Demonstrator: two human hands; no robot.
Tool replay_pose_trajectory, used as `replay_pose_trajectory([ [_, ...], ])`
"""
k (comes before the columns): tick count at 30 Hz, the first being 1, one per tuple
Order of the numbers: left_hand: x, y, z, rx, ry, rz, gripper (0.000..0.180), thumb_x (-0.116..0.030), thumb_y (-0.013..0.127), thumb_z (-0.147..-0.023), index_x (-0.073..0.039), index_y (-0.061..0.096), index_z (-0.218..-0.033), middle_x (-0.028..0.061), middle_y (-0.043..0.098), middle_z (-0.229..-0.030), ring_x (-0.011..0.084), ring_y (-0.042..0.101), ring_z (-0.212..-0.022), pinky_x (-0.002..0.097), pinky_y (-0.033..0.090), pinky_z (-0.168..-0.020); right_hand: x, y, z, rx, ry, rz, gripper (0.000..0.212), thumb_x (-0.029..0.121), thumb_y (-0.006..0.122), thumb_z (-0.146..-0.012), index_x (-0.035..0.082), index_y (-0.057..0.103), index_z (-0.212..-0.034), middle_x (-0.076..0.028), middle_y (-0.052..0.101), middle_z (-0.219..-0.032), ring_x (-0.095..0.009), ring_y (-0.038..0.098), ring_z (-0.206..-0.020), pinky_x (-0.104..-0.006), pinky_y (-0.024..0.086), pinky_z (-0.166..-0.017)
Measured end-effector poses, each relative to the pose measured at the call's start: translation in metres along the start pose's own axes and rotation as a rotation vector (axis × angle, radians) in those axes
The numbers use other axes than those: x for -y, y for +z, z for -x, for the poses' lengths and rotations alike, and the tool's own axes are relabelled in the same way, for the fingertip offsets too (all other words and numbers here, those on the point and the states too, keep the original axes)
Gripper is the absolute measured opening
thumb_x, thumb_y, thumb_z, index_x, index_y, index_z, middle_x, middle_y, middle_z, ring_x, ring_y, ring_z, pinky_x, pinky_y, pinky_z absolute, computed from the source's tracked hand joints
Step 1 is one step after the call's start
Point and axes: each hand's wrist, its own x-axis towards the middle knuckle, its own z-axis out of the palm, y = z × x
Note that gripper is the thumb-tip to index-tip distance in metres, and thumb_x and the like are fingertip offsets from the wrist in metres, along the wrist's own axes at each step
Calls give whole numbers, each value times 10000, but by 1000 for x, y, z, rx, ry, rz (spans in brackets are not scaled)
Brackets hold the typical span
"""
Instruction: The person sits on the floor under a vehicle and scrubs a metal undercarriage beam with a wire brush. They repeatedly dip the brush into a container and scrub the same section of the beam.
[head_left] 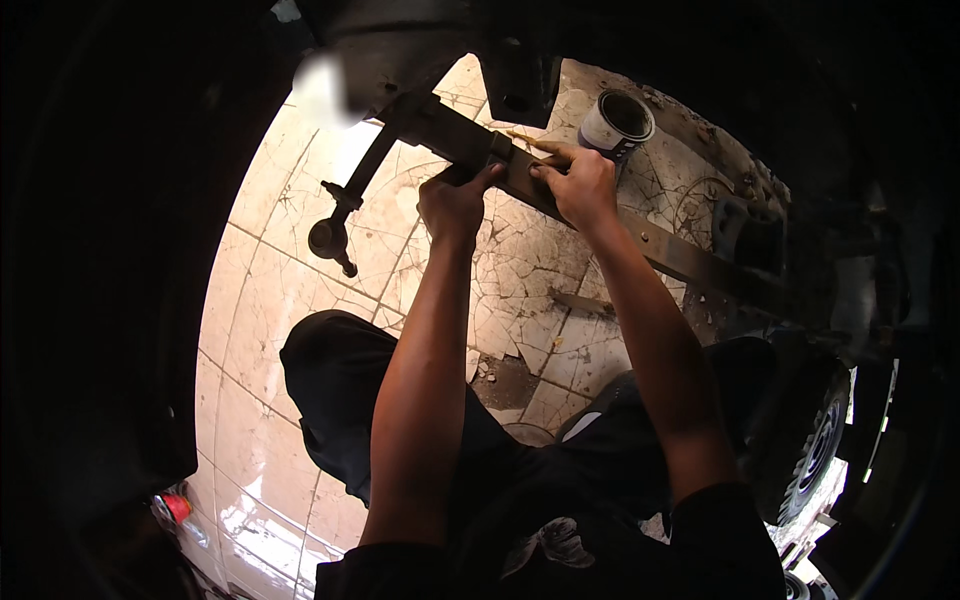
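A long dark metal bar (690, 262), like a leaf spring, runs from the upper middle down to the right. My left hand (455, 205) grips a dark clamp-like part around that bar at its upper end. Just to the right, my right hand (575, 180) presses on the bar, with a thin brush-like stick (525, 138) under its fingers. Both forearms reach up from the lower edge.
A white tin with dark contents (615, 122) stands on the cracked tiled floor (290, 250) behind my right hand. A steering rod with a ball joint (335, 225) hangs at the left. A wheel (815, 440) sits at the right. My dark-trousered knees are below.
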Motion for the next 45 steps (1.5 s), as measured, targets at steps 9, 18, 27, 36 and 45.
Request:
replay_pose_trajectory([
  [9,-14,-5,6,-12,-95,-139,487,-419,948,-778,-37,846,-1061,139,831,-994,258,789,-911,375,577,-869,-12,12,-1,5,-49,-50,192,111,838,-830,74,852,-1018,-165,810,-993,-281,786,-870,-361,597,-866],
  [18,-5,4,5,-29,-10,-125,486,-465,912,-808,-56,848,-1062,137,829,-969,292,790,-905,395,578,-872,17,13,-16,0,249,-55,204,217,871,-846,130,864,-1031,-145,818,-960,-254,789,-878,-350,600,-867],
  [27,-14,-4,10,-37,-70,-132,470,-423,920,-819,-35,842,-1072,144,829,-991,269,786,-908,395,568,-858,-8,-4,22,76,291,-42,158,217,866,-863,151,873,-1006,-106,824,-912,-229,780,-838,-340,607,-870],
  [36,5,5,0,-20,-9,-39,513,-412,944,-793,7,832,-1067,151,828,-1013,273,781,-910,398,569,-874,-5,6,-14,87,49,76,188,240,887,-824,166,877,-997,-85,827,-937,-222,776,-849,-361,605,-842],
  [45,11,7,-2,-22,6,-53,544,-442,947,-781,13,833,-1057,167,825,-989,284,779,-882,402,576,-859,-41,-27,38,117,262,-83,173,94,854,-829,113,867,-999,-107,827,-937,-217,787,-852,-340,606,-842],
])
